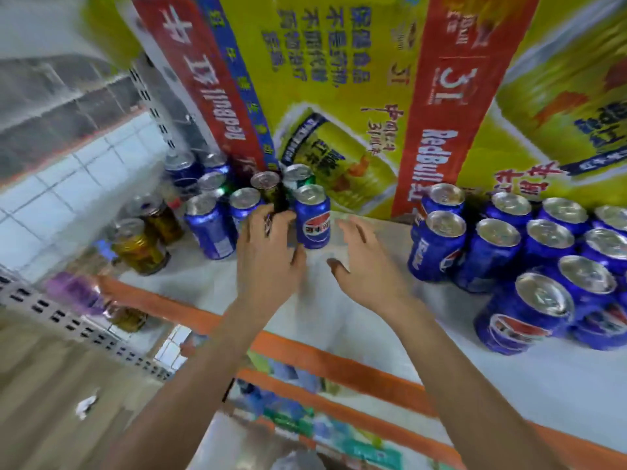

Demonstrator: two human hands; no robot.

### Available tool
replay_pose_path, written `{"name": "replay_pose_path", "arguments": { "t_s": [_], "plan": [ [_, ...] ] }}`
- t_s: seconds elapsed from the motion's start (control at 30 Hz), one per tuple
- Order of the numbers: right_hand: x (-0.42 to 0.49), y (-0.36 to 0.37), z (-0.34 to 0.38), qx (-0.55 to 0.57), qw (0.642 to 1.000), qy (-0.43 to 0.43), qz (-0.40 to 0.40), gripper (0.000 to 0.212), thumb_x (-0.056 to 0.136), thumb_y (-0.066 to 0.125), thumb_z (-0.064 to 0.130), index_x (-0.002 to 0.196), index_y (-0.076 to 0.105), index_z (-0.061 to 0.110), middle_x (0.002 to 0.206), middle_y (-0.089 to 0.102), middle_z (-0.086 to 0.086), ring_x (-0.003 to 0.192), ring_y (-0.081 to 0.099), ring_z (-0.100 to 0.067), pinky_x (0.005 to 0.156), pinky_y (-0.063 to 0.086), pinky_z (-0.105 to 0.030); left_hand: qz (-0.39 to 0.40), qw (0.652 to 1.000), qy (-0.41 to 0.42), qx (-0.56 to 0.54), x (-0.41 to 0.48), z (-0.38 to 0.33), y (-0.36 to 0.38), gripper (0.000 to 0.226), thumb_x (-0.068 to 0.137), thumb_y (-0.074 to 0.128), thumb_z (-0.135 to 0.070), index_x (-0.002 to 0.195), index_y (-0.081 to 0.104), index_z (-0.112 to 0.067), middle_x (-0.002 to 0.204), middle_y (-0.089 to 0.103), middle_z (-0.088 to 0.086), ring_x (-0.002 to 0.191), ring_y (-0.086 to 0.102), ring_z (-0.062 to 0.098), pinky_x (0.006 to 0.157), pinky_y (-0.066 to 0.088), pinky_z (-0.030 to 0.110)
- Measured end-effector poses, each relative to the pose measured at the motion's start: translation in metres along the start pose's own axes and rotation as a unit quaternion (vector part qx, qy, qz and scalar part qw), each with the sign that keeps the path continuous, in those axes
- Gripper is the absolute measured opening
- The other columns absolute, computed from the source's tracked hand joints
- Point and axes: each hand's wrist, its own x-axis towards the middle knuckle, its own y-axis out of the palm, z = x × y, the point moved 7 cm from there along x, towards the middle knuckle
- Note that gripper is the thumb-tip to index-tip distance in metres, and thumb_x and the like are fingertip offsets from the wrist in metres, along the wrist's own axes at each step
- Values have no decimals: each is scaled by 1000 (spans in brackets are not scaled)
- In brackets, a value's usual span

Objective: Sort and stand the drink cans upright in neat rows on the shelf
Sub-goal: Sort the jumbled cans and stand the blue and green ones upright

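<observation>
While the big yellow-and-red cartons point(339, 79) are filling the back of the shelf point(373, 334), a tidy block of blue cans point(502, 252) is standing upright on the right. A looser mixed cluster point(217, 205) is crowding the left rear corner, with blue cans among green and dark ones, and two gold cans point(142, 245) are sitting apart toward the left edge. One blue can point(312, 218) is standing at the front of that cluster, between the two hands. The left hand point(268, 245) is reaching in just beside it, fingers curling against a dark can point(268, 184) behind; whether it is actually gripping, I cannot tell. The right hand point(363, 256) is hovering spread and empty just right of the blue can, not touching it. I am guessing these are full, so they are probably weighing a fair bit for their size: stiff-walled, easy to dent, smooth and rather slippery. Wrapping fingers and thumb around the middle of the wall is looking safest.
</observation>
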Motion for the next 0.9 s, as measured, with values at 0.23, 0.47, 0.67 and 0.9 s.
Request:
{"name": "replay_pose_path", "arguments": {
  "t_s": [0.23,0.47,0.67,0.9],
  "plan": [
    [84,29,12,-62,998,23,-10,86,82,68,31,150,15,24,158,2,-11,140,22,-37,108,33,-46,154,978,-94,106,56,85,26,80,87,62,-36,149,19,-10,153,16,28,142,13,40,116,11,43],
    [106,22,13,-41,998,49,23,75,76,73,26,137,29,23,127,37,-12,109,54,-38,83,49,-41,159,983,11,88,57,60,28,69,71,76,-25,131,44,-14,127,35,13,91,56,40,76,48,44],
    [97,-16,-13,-138,987,62,60,78,73,68,10,141,31,21,133,40,-12,118,48,-36,90,48,-42,217,976,21,-21,61,27,40,67,66,82,-36,125,51,-22,125,37,6,103,55,34,84,46,39],
    [95,-58,-53,-266,958,82,73,76,78,66,9,142,31,31,127,39,-12,116,41,-33,94,43,-42,282,950,58,-117,67,-45,82,75,66,80,-45,130,48,-22,127,39,3,110,55,27,94,46,36]
  ]
}}
